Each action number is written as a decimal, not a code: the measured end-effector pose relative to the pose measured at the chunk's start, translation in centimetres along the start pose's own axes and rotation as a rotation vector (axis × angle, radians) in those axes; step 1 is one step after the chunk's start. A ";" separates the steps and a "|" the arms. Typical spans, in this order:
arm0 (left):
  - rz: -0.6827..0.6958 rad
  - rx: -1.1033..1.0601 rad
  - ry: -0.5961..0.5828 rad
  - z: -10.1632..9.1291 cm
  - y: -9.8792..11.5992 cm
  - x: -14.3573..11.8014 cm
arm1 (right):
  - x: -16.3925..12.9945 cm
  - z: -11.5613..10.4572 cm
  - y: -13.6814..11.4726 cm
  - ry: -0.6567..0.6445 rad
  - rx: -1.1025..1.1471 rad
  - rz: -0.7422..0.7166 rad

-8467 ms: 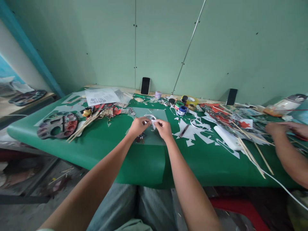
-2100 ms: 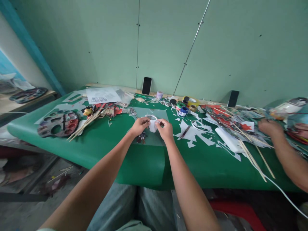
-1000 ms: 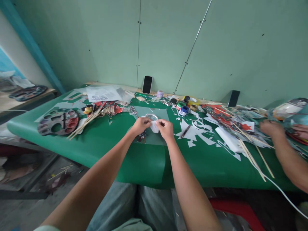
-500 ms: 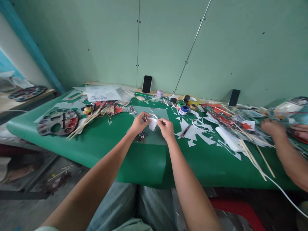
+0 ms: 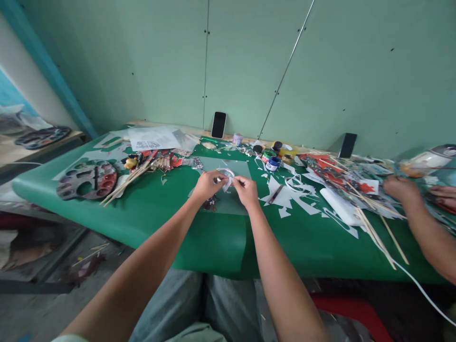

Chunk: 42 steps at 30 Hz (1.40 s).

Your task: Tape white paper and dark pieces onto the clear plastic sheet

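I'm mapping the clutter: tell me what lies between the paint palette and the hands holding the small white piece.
In the head view, a bundle of wooden sticks lies between the paint palette and the hands, left and right, then bare green table cover.

green table (image 5: 149, 216), paint palette (image 5: 86, 178), paper scraps (image 5: 285, 197)

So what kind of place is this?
Probably a craft or art workshop. A paint palette, small paint pots and bamboo sticks lie on a green table strewn with paper cuttings, and both hands, left hand and right hand, pinch a small white piece.
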<state>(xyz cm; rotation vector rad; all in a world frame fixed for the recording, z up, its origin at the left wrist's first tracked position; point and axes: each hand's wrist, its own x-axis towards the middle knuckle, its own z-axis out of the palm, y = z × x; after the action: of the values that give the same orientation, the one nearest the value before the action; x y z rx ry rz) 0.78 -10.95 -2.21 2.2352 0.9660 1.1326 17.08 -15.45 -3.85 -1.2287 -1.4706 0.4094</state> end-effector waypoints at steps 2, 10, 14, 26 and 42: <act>-0.004 -0.007 -0.004 0.0 0.0 0.0 | 0.0 0.1 0.0 0.000 -0.018 -0.019; -0.021 -0.015 -0.006 0.0 0.0 -0.1 | -0.1 0.2 0.1 -0.007 -0.047 -0.043; -0.004 -0.027 -0.004 0.0 -0.1 -0.1 | -0.1 0.2 0.1 -0.006 -0.042 -0.047; 0.003 -0.031 0.000 0.0 -0.1 -0.2 | -0.1 0.2 0.2 -0.012 -0.073 -0.051; -0.004 -0.105 0.008 0.1 -0.5 0.0 | -0.2 0.0 0.0 -0.031 0.013 -0.018</act>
<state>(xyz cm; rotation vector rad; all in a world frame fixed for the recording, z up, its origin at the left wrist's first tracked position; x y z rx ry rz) 0.70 -10.59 -2.62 2.1458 0.8928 1.1643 17.03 -15.59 -3.96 -1.2027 -1.5019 0.4277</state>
